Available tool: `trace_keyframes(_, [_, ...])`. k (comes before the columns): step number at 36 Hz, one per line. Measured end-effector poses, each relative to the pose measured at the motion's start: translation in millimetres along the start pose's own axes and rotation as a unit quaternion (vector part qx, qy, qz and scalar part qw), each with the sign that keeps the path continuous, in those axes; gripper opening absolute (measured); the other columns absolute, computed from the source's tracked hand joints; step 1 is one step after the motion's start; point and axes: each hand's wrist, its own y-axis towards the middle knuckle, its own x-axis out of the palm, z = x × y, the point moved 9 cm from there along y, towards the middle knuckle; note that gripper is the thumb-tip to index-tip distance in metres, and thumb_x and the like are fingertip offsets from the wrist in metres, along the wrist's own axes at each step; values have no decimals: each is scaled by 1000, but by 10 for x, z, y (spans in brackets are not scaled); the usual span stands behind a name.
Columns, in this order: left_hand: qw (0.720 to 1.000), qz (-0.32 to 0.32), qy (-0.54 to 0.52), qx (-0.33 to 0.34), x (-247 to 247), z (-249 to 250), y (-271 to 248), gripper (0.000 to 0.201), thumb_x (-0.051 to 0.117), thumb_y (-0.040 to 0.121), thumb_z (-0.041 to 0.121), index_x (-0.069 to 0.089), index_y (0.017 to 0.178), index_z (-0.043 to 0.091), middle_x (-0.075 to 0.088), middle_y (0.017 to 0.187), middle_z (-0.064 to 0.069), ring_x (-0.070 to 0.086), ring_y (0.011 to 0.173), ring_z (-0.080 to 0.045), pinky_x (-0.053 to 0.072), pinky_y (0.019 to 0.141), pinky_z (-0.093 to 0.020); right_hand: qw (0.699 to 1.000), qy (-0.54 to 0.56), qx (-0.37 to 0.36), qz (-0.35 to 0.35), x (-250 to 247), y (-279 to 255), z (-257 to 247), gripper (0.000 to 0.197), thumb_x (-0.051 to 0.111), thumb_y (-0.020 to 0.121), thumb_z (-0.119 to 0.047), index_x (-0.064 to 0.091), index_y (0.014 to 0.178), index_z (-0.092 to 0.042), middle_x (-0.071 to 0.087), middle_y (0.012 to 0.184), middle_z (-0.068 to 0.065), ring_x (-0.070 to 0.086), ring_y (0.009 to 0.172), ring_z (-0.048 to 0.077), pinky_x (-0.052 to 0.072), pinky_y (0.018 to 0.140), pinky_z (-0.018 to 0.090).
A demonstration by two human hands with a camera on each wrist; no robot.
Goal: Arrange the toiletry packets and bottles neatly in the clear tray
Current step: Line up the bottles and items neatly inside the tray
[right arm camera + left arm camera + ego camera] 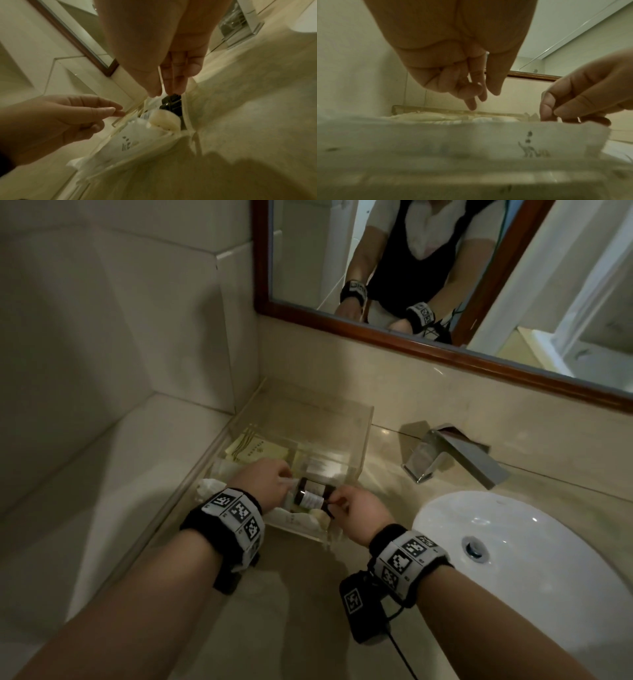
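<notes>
Left hand [265, 482] fingers loosely apart over tray middle, grip on anything cannot tell; right hand [356, 510] pinches dark bottles' cap end

Clear tray [359, 436] in far-left counter corner: stiff, walls hard to trace

Soft white packet [126, 142] at near wall, light, crumples; take by edge

Dark bottles [310, 496] lying inside tray, small, rigid, likely slick; hold by body; count unclear, labels unreadable

Open far half of the clear tray [363, 419] gives room; dark bottles [310, 495] and packets [255, 451] crowd the near half

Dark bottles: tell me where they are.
In the head view, the dark bottles lie inside the clear tray, between the left hand and right hand.
</notes>
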Motion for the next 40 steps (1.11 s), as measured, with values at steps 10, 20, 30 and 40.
trace_keyframes(10, [990,-111,-16,-87,134,80,432,63,55,90,39,34,142,11,46,142,-9,48,127,-24,42,99,-32,999,-24,28,1,-130,194,98,40,47,96,-26,44,135,-23,51,133,3,54,116,21,45,97,30])
trace_keyframes(20, [977,-178,-21,-118,292,133,700,43,50,93,37,60,112,-1,62,94,-13,59,90,-27,44,75,-31,993,-111,30,-33,-69,428,79,41,47,93,-21,43,133,-19,51,130,5,53,116,25,45,94,34])
trace_keyframes(30, [976,-163,-65,-130,291,69,716,34,48,95,31,62,104,1,60,90,-11,57,78,-25,45,69,-28,996,-84,15,6,-111,467,239,33,51,90,-20,53,123,-19,44,123,5,48,115,26,44,98,33])
trace_keyframes(40, [979,-148,-39,-135,304,126,717,22,44,97,21,57,87,8,57,62,0,54,49,-11,43,43,-16,996,-81,31,1,-102,468,282,32,49,91,-22,57,121,-16,46,125,4,50,115,26,44,100,35])
